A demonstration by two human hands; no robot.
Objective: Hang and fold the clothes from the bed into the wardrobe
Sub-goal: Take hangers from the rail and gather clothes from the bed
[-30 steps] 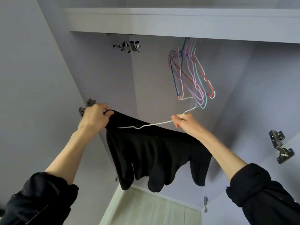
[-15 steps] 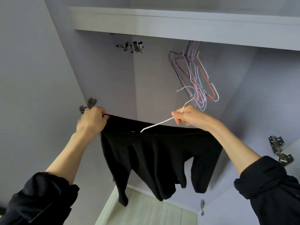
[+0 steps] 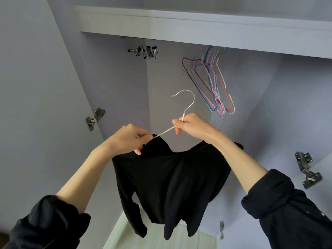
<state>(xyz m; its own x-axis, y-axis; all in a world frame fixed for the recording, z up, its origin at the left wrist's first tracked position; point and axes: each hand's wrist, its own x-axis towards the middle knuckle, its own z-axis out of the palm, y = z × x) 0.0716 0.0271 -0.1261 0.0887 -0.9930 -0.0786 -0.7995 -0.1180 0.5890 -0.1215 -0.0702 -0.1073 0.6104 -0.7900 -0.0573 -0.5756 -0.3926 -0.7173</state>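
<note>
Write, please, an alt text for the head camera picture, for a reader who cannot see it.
Two bare hands hold a black top on a white wire hanger inside an open wardrobe: the right hand grips the hanger below its hook, and the left hand pinches the top's neck. Behind, a bunch of coloured hangers hangs under the shelf.

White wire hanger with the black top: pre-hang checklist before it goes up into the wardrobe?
1. Right hand grips the white wire hanger at its neck: ok.
2. Left hand holds the black long-sleeved top at its collar: ok.
3. Hook free and pointing up: ok.
4. Both shoulders seated on hanger: cannot tell.
5. Space left of the coloured wire hangers: ok.
6. Rail in view: not ok, hidden behind the shelf edge.
</note>
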